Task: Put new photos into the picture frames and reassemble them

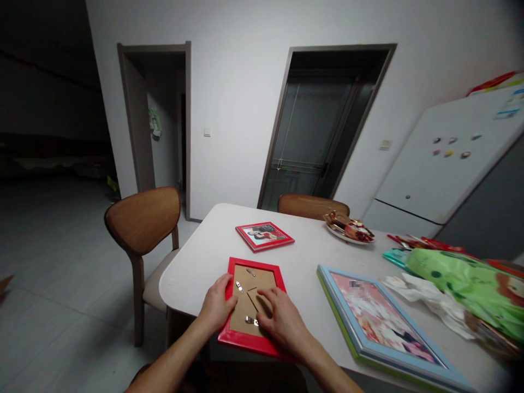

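Observation:
A red picture frame lies face down at the table's near edge, its brown backboard showing. My left hand grips the frame's left side, thumb over the rim. Bent over the backboard, my right hand has its thumb and fingers apart. Its thumb is beside a metal clip, and its fingertips are near the cut lines in the board. Two other metal clips sit at the upper left of the backboard. Behind lies a second red picture frame, photo side up.
On the right, a light blue picture frame lies on a green one. Beyond are crumpled tissue, a green patterned bag and a plate of items. Wooden chairs stand left and behind the white table.

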A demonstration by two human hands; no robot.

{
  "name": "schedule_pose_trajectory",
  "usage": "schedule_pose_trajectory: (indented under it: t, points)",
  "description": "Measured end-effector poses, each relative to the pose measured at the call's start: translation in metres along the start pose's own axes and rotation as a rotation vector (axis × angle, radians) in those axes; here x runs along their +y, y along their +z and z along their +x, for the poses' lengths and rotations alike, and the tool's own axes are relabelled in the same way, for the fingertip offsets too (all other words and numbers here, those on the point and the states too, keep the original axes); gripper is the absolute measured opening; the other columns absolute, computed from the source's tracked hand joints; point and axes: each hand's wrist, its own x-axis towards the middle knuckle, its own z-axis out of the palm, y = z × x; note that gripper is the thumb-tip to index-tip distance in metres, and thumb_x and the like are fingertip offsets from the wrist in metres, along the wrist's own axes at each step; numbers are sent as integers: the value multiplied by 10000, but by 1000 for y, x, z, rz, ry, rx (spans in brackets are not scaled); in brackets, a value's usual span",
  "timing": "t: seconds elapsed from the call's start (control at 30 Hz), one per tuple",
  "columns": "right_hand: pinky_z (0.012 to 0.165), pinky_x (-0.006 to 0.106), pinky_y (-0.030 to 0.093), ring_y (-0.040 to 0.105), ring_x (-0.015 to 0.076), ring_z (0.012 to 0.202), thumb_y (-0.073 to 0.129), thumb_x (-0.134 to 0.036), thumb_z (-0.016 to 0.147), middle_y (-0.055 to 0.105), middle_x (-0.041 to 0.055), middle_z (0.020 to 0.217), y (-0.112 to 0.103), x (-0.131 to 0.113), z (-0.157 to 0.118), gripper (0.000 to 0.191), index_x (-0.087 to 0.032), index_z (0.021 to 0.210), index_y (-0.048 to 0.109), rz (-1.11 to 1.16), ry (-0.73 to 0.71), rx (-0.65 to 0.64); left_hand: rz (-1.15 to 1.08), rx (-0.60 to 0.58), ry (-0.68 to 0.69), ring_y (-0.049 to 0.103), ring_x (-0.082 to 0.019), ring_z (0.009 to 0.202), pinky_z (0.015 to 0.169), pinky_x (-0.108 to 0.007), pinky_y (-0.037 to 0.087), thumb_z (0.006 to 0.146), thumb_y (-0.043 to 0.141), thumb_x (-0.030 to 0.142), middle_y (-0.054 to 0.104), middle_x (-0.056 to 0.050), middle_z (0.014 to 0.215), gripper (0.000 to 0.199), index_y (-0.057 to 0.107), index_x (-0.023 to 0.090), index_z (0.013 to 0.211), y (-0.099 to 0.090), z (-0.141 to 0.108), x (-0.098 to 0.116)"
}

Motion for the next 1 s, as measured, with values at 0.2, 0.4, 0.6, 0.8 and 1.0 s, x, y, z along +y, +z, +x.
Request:
schedule_pose_trajectory:
  t: [0.2,0.4,0.6,0.8,1.0]
  points:
    - [808,253,347,475,178,899,506,-156,563,549,61,950,-7,-1,6,430,-178,990,547,56,18,10,-31,-8,-40,461,-178,1033,909,-295,325,633,511,156,512,-86,1130,484,459,134,1113,-4,1,3]
    - [806,275,352,477,182,884,534,-160,560,556,55,929,-26,-19,13,385,-190,942,568,42,-4,54,-285,-7,-134,523,-182,901,815,-281,375,628,533,254,588,-54,972,237,582,157,838,-6,5,13]
    - [741,274,398,513,156,801,472,-292,692,546,58,932,-34,-25,15,306,-179,968,540,191,-59,142,-369,53,-287,540,-151,556,518,-249,411,674,407,399,568,0,590,258,493,156,672,-31,12,1]
    - [741,278,374,529,192,837,452,-300,690,562,107,944,-22,34,5,386,-136,1032,519,-32,219,121,-314,57,-422,516,-133,480,449,-224,382,622,437,403,543,14,522,252,473,155,635,-81,16,-40]
    - [701,283,367,549,210,813,432,-213,651,590,131,943,-13,45,3,494,-112,1134,421,-114,288,39,-77,83,-449,544,-164,525,485,-240,386,608,503,298,553,4,522,176,518,145,693,-101,24,-65]
